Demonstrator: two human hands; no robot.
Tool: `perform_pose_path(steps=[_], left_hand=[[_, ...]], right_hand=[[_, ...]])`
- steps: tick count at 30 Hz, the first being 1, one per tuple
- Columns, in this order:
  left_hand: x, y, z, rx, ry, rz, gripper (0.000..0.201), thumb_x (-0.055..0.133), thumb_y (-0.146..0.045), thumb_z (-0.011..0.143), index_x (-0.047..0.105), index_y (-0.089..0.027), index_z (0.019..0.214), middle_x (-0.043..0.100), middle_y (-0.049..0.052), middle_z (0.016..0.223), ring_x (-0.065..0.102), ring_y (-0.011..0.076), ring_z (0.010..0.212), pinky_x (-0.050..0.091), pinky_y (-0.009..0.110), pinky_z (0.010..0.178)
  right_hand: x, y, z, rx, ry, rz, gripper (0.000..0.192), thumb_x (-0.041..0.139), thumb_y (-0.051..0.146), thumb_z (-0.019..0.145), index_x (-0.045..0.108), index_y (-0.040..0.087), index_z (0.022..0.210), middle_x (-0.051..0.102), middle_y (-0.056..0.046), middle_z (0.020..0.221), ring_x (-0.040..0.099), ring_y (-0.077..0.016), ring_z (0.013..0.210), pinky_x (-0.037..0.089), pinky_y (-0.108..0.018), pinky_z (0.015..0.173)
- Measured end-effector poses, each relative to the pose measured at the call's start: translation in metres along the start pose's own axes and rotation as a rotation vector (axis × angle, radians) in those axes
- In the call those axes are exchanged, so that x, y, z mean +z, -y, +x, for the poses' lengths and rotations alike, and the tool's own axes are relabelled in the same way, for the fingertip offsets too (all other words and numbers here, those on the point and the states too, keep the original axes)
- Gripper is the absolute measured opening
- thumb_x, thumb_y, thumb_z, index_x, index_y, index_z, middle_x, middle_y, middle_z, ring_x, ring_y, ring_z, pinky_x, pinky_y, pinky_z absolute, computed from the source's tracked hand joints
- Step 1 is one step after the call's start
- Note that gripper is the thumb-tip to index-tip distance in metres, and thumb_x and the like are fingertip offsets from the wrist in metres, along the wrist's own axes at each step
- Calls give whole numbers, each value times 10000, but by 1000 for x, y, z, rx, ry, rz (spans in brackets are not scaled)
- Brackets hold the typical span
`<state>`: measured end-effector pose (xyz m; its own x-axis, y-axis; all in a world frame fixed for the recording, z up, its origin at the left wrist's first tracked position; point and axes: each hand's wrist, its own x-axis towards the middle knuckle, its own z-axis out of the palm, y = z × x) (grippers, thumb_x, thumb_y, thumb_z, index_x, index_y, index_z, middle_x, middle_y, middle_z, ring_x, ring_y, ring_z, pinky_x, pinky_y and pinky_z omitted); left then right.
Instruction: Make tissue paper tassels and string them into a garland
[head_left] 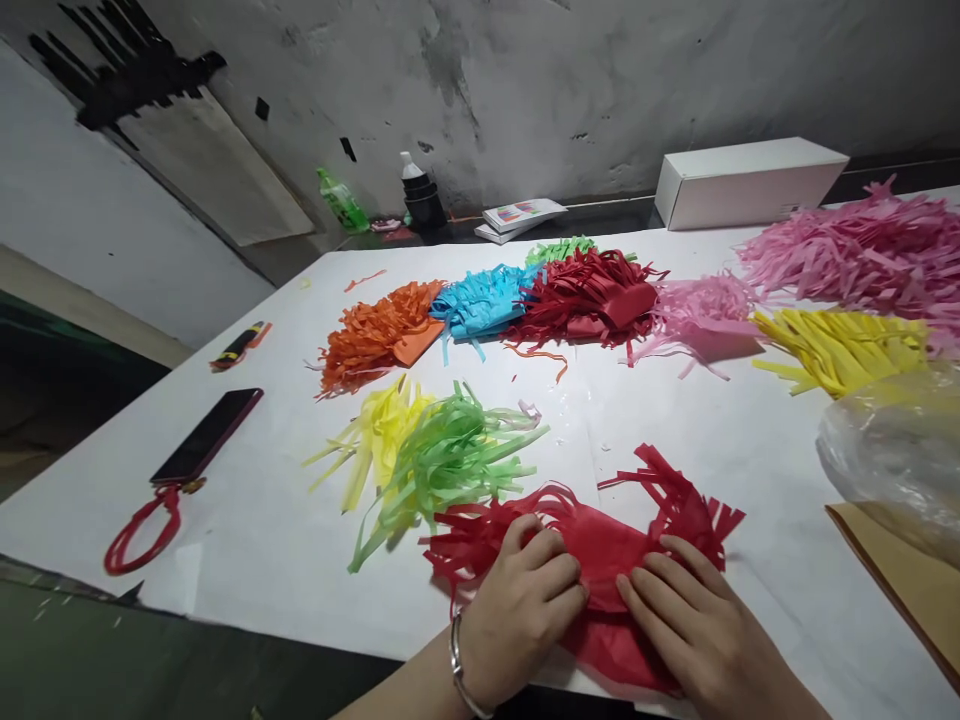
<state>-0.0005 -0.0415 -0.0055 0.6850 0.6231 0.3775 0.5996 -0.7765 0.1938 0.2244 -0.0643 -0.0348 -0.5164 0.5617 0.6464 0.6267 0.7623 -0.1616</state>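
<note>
I see both hands pressed down on a sheet of red fringed tissue paper (600, 560) that lies at the near edge of the white paper-covered table (720, 440). The left hand (517, 610), a silver bangle at its wrist, has its fingers curled and bunched onto the red sheet's middle, pinching the paper rather than lifting it. The right hand (697, 630) lies flatter, fingers spread over the same sheet, weighing it down without closing around it. The cut strips of the red sheet splay out on both sides of the hands.

Just beyond the red sheet, to its left, sits a loose bundle of light green and yellow paper strips (427, 455), touching the red fringe. Farther beyond it runs a row of fringed piles: orange (375, 335), blue (484, 300), dark red (589, 295), pale pink (701, 315) and yellow (840, 345), with a bigger pink heap (862, 245) past those. A white cardboard box (750, 180) stands behind the row by the wall. Well left of the red sheet lies a dark phone (206, 435) with a red looped cord (139, 530). To the sheet's right I see a clear plastic bag (892, 450) over a brown paper envelope (907, 580).
</note>
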Motion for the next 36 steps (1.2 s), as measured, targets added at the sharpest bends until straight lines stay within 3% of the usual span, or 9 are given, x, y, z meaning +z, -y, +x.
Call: perform_pose_path(steps=[5,12,18,24,28,31,36], left_hand=[[-7,-2,-3,-28,63,-16,230,464,-198,1039,659,-194,917,633,-5,771,521,163,799,354,411,945],[-5,1,-6,-52,76,-77,269,438,-173,1037,635,-195,854,629,-4,774,518,174,799,350,419,954],[-9,-2,-10,-224,57,-128,159,520,-170,991,603,-189,856,653,9,887,521,196,859,347,434,934],[-9,-7,-6,-337,116,-1,111,552,-109,902,583,-187,830,618,43,920,527,228,866,396,468,884],[-5,-6,-6,-270,94,51,126,547,-83,907,583,-187,846,632,47,949,545,221,885,391,479,935],[-8,-5,-5,-130,135,30,122,545,-100,951,608,-195,906,648,25,937,553,203,881,326,485,1030],[-13,-5,-2,-11,160,9,117,532,-138,974,632,-192,942,631,4,813,534,196,819,261,507,1072]], right_hand=[[-13,-1,-10,77,44,-19,390,358,60,980,691,146,1166,746,-90,1133,612,-227,1185,350,-438,1129],[-3,9,-6,47,-17,-34,360,386,19,936,712,160,992,755,-70,901,669,-205,949,396,-429,1070],[-2,5,-9,292,4,63,327,375,157,1021,682,193,914,710,-70,928,614,-216,952,347,-443,1018],[0,6,4,415,103,-102,319,404,182,999,597,206,746,623,-43,784,550,-207,781,338,-432,905],[1,5,3,335,79,-113,270,407,166,989,654,195,881,677,-70,892,599,-229,894,335,-460,968],[2,5,0,223,4,-11,306,374,141,994,677,183,997,715,-82,934,618,-242,958,336,-495,1026],[6,7,-1,234,6,57,294,401,127,996,691,170,986,725,-67,913,616,-224,927,329,-489,1037]])
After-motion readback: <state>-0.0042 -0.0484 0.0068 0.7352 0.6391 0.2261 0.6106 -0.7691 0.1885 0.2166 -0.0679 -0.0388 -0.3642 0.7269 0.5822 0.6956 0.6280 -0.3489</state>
